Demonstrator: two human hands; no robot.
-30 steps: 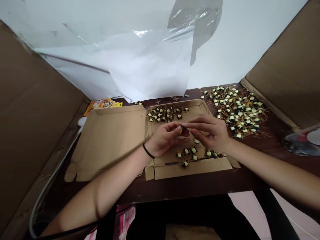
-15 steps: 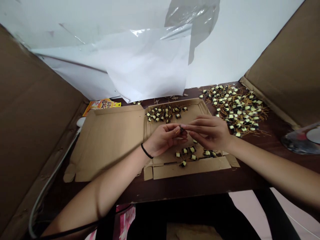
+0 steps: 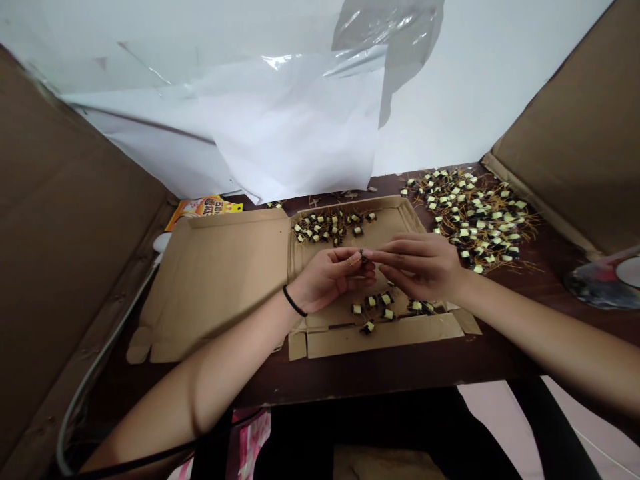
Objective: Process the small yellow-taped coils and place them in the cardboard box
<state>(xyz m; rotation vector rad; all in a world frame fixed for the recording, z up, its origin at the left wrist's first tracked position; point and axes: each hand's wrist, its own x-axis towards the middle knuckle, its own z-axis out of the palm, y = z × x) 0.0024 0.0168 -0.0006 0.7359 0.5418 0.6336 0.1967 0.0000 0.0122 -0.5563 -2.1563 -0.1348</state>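
Above the right half of an open cardboard box (image 3: 235,267), my left hand (image 3: 335,277) pinches a small dark component (image 3: 363,256) between thumb and fingers. My right hand (image 3: 420,263) comes in from the right, its fingertips touching that same component; whether they grip it is too small to tell. Behind my hands, a cluster of small black parts with pale yellow tops (image 3: 327,225) lies in the box. Several more such parts (image 3: 387,299) sit in the box near its front edge, below my hands.
A large heap of similar parts with thin orange wires (image 3: 475,213) covers the table at the back right. An orange and yellow packet (image 3: 205,207) lies at the back left. A clear plastic container (image 3: 603,280) stands far right. Cardboard panels (image 3: 575,133) flank both sides.
The view has shifted very slightly. Both hands stay together at the small component, with barely any visible finger movement.
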